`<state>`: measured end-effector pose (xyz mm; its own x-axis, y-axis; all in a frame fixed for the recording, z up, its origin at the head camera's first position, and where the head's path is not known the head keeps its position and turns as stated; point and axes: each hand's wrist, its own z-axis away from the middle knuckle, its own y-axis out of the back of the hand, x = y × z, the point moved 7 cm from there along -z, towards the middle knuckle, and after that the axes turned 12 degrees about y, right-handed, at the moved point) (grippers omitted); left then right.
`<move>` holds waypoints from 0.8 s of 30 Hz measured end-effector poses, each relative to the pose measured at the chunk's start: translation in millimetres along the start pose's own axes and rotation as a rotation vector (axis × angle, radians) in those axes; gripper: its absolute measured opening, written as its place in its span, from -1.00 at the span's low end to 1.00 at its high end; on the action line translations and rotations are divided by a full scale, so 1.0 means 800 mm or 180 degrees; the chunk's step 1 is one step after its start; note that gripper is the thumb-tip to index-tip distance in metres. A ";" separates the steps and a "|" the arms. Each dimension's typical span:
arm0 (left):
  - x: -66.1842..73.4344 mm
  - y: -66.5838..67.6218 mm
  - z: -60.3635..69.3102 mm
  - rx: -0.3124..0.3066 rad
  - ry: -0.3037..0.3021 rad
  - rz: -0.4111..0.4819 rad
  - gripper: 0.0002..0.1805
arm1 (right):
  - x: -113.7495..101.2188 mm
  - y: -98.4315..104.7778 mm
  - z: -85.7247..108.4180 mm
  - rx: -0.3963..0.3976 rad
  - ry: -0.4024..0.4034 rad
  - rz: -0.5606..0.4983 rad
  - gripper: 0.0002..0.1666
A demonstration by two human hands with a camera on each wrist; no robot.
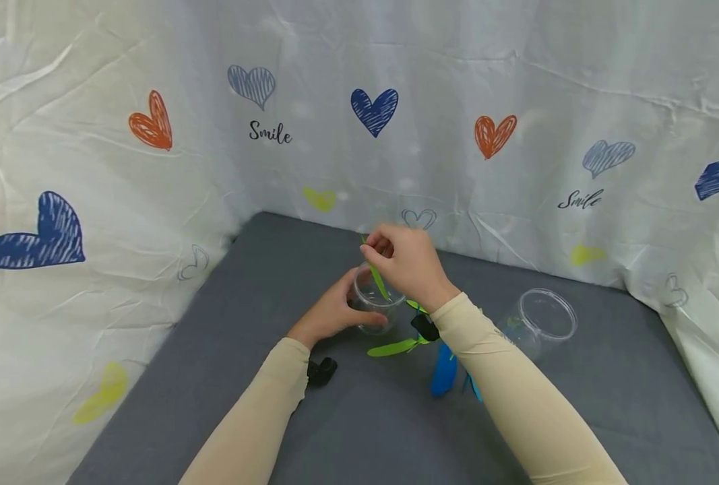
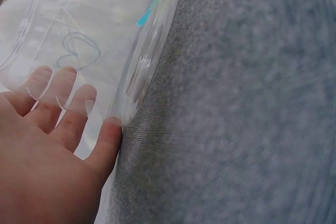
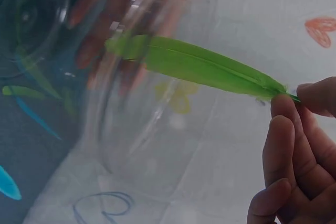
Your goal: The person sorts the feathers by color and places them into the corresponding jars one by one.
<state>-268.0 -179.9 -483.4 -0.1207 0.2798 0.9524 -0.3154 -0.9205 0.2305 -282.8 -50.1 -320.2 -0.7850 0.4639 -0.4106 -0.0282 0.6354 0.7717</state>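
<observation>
A clear plastic jar (image 1: pixel 364 319) stands on the grey cloth, its mouth facing up. My left hand (image 1: pixel 333 311) grips its side, thumb at the front; in the left wrist view several fingers (image 2: pixel 76 111) lie along the clear wall. Above the jar, my right hand (image 1: pixel 412 264) pinches a green feather (image 1: pixel 378 281) by its quill between thumb and fingertips. The feather hangs tip down into the mouth of the jar. In the right wrist view the green feather (image 3: pixel 210 71) reaches across the rim, its far end seen through plastic.
Loose on the cloth by the right forearm lie a green feather (image 1: pixel 391 349) and a blue feather (image 1: pixel 444 372), with others partly hidden. To the right is a second clear jar (image 1: pixel 568 328). A white curtain (image 1: pixel 432 60) printed with hearts borders the grey tabletop (image 1: pixel 365 431).
</observation>
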 end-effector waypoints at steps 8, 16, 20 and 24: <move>0.000 0.000 0.000 0.0043 0.0032 -0.0101 0.22 | 0.012 -0.007 0.013 -0.0001 -0.0053 -0.0062 -0.85; -0.007 0.004 0.000 0.0042 0.0085 -0.0103 0.17 | 0.021 -0.024 0.031 -0.0061 -0.0073 -0.0084 -0.86; -0.007 0.003 -0.003 -0.0002 0.0050 -0.0080 0.18 | 0.022 -0.028 0.039 -0.0078 -0.0085 -0.0025 -0.87; -0.005 0.001 -0.004 -0.0010 0.0025 -0.0100 0.18 | 0.023 -0.030 0.045 -0.0072 -0.0048 0.0021 -0.88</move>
<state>-270.8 -180.8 -487.9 -0.1180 0.3107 0.9431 -0.3221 -0.9104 0.2597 -274.4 -35.0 -363.4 -0.7757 0.4775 -0.4127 -0.0371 0.6183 0.7851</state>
